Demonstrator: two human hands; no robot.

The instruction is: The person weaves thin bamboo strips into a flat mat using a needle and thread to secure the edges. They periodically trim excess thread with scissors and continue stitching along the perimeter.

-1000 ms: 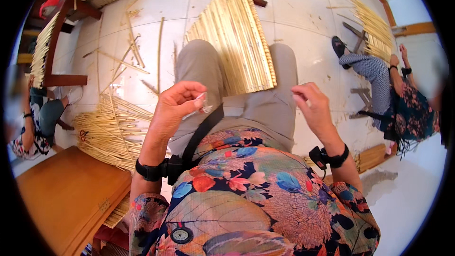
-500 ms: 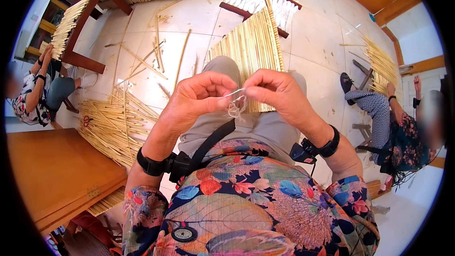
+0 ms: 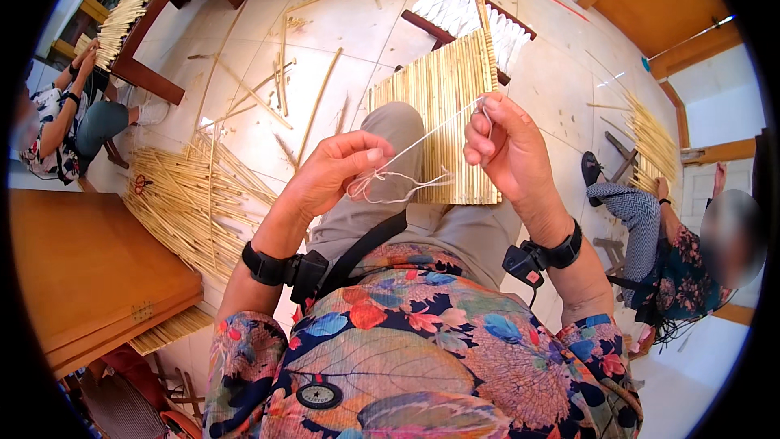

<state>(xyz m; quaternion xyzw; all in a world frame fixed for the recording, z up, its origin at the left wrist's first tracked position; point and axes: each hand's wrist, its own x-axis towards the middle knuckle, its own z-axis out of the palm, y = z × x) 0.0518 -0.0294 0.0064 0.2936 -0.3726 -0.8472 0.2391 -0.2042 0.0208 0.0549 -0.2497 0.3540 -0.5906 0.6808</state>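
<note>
A white string (image 3: pixel 429 136) is drawn out straight between my two hands, above my lap. My left hand (image 3: pixel 337 169) pinches one part of it, and loose loops of the string dangle below those fingers. Higher up and to the right, my right hand (image 3: pixel 513 142) grips the other part between thumb and forefinger, its other fingers curled loosely. Under the string, a mat of straw-coloured stalks (image 3: pixel 443 114) lies across my knees. Its right edge is bound in a braided strip that runs on beyond the mat's far end.
A heap of loose stalks (image 3: pixel 195 203) with red-handled scissors (image 3: pixel 142 184) covers the floor at left, behind a wooden table (image 3: pixel 97 268). Ahead stands a stool with white webbing (image 3: pixel 467 12). Co-workers sit at far left (image 3: pixel 65 122) and right (image 3: pixel 686 236) with stalk mats.
My hands have moved apart, the right one up and to the right, pulling the string out between them. Before, they were close together with the string bunched between the fingertips.
</note>
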